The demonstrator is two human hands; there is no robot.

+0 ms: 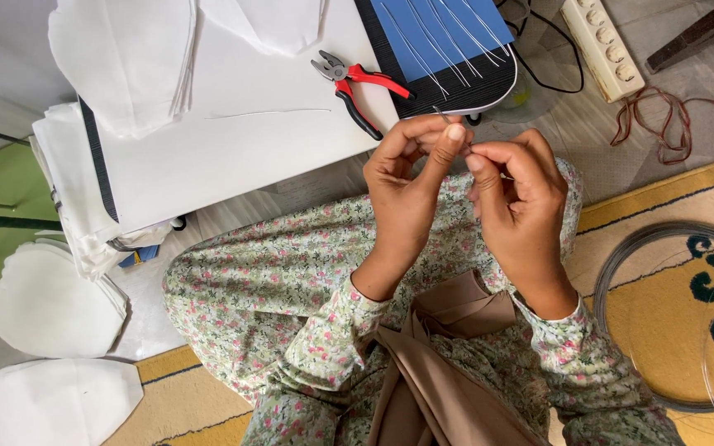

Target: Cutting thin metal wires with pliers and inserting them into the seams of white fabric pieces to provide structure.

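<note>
My left hand (406,186) and my right hand (516,194) meet above my lap, both pinching a short thin piece of metal wire (442,115) between fingertips. The wire's end sticks up past my left index finger. Red-handled pliers (357,87) lie on the white low table (225,144) just beyond my hands. Several cut straight wires (448,37) rest on a blue board at the table's far right. One long thin wire (266,112) lies alone on the white surface.
Stacks of white petal-shaped fabric pieces (126,58) sit on the table and on the floor at left (51,306). A coil of wire (671,318) lies on the yellow rug at right. A white power strip (603,45) and cables are beyond.
</note>
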